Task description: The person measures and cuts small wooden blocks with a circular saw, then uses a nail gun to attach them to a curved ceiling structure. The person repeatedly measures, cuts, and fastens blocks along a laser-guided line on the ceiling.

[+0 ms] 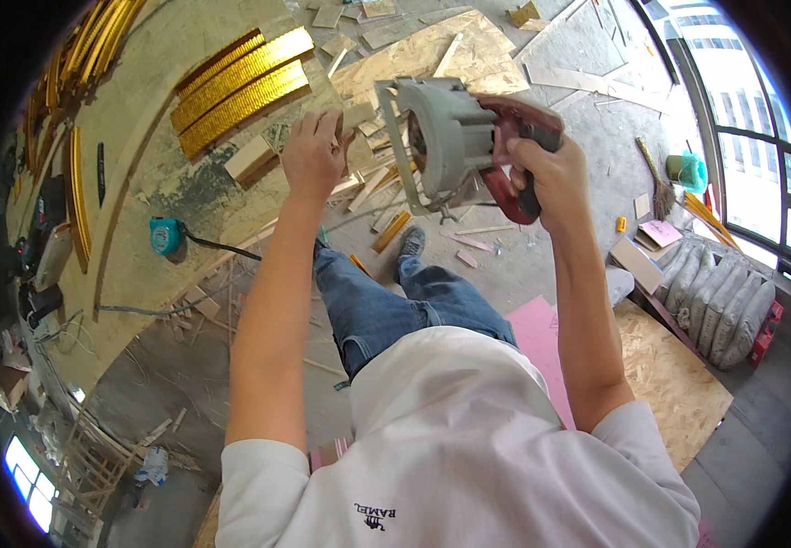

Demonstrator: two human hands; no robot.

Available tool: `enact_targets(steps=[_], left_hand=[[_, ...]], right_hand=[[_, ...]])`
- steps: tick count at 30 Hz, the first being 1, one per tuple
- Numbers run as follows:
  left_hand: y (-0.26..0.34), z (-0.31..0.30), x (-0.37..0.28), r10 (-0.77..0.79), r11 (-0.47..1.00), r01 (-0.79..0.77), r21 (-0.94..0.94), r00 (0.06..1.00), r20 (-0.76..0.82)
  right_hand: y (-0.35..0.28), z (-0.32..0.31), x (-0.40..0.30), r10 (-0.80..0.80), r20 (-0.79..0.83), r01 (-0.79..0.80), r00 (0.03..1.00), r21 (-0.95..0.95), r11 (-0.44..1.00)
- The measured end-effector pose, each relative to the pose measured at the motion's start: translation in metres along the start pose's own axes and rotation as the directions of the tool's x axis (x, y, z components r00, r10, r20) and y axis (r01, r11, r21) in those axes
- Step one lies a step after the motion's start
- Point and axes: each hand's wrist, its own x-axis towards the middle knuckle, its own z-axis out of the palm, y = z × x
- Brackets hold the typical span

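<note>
My right hand (552, 175) is closed around the dark red and black rear handle of a circular saw (447, 137). The saw is held up off the work surface, its grey blade guard and metal base plate turned to the left. My left hand (313, 154) is over the edge of the plywood worktop (217, 185), its fingers curled on a small board piece (358, 115) that sticks out to the right. The hand hides the rest of that piece. Beside this hand lies a pale wood block (251, 161). Farther left sits a teal tape measure (166, 236).
Gold ribbed strips (245, 89) lie on the worktop, with a black marker (101, 173) nearby. A dark cable (221, 246) crosses the worktop edge. Wood offcuts (375, 185) and an OSB sheet (430, 51) cover the floor ahead. Filled sacks (717, 294) and a broom (663, 192) are at right.
</note>
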Motion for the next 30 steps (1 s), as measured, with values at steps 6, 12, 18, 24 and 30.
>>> enact_targets(steps=[6,12,18,24,30], left_hand=[[-0.006,0.007,-0.001,0.032,0.999,-0.032,0.003,0.997,-0.065],[-0.009,0.007,-0.003,0.011,0.998,-0.016,-0.057,0.996,-0.086],[-0.009,0.008,-0.004,-0.015,0.996,0.007,-0.084,0.994,-0.107],[-0.013,0.011,-0.006,-0.019,0.998,0.014,-0.059,0.996,-0.087],[-0.013,0.011,-0.006,-0.013,0.999,0.01,-0.044,0.998,-0.068]], right_hand=[[-0.013,0.022,0.015,-0.062,0.113,0.077,0.992,-0.128,0.989],[-0.004,0.03,0.028,-0.028,0.168,0.061,0.985,-0.198,0.978],[-0.008,0.041,0.034,-0.042,0.16,0.071,0.986,-0.18,0.981],[-0.008,0.045,0.036,-0.039,0.157,0.066,0.987,-0.171,0.983],[-0.003,0.04,0.039,-0.037,0.175,0.073,0.984,-0.201,0.977]])
